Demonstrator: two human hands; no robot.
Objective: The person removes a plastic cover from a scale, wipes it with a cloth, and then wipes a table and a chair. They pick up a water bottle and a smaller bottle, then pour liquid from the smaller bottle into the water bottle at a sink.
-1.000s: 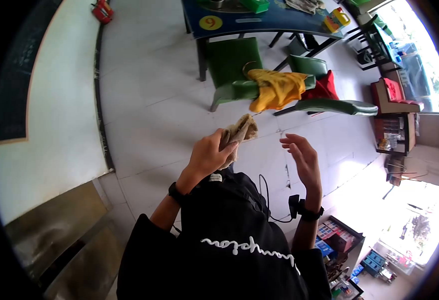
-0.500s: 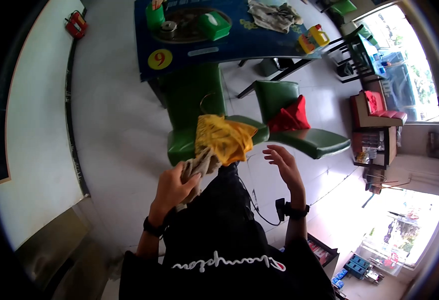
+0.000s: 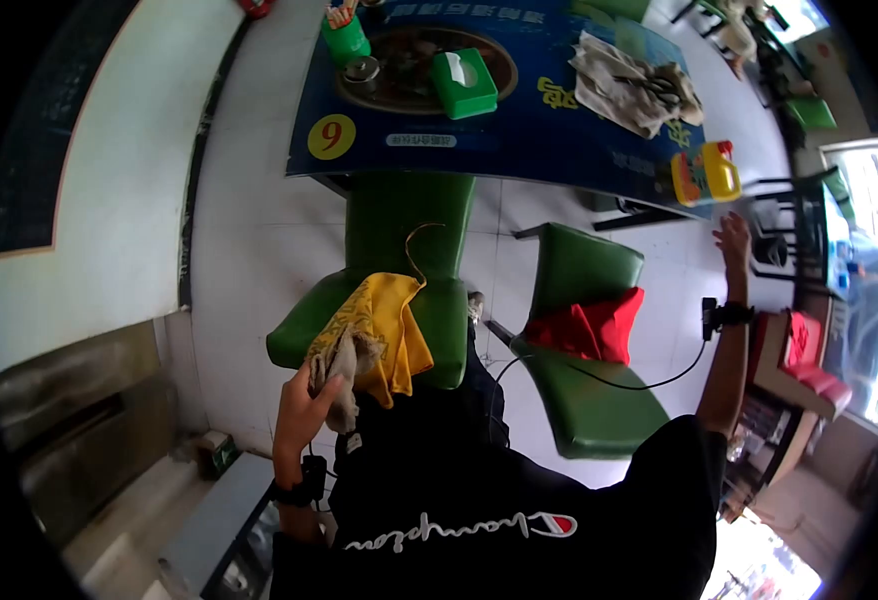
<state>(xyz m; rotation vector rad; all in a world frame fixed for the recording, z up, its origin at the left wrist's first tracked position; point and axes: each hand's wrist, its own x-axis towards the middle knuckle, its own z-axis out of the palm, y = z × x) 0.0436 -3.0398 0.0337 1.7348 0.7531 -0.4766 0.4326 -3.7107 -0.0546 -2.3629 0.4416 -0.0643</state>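
Note:
My left hand (image 3: pixel 304 408) is closed around a grey rag (image 3: pixel 339 385), which overlaps a yellow cloth (image 3: pixel 391 330) with dark printing and a thin cord. The yellow cloth lies over the front of a green chair (image 3: pixel 409 225). Stretched out to the right, my right hand (image 3: pixel 734 240) has its fingers apart and holds nothing. Just beyond its fingertips, a yellow jug (image 3: pixel 694 172) with a red cap stands at the corner of the blue table (image 3: pixel 519 150).
A second green chair (image 3: pixel 599 425) carries a red cloth (image 3: pixel 599 330). On the table are a tissue box (image 3: pixel 469 98), a green chopstick holder (image 3: pixel 346 42), a metal pot (image 3: pixel 361 76) and a crumpled grey cloth (image 3: pixel 619 85). A black cable (image 3: pixel 649 386) runs from my right wrist.
My right hand has swung outward and forward, close to the yellow jug. My left hand, still gripping the grey rag, has moved left and down in view. The camera view has shifted.

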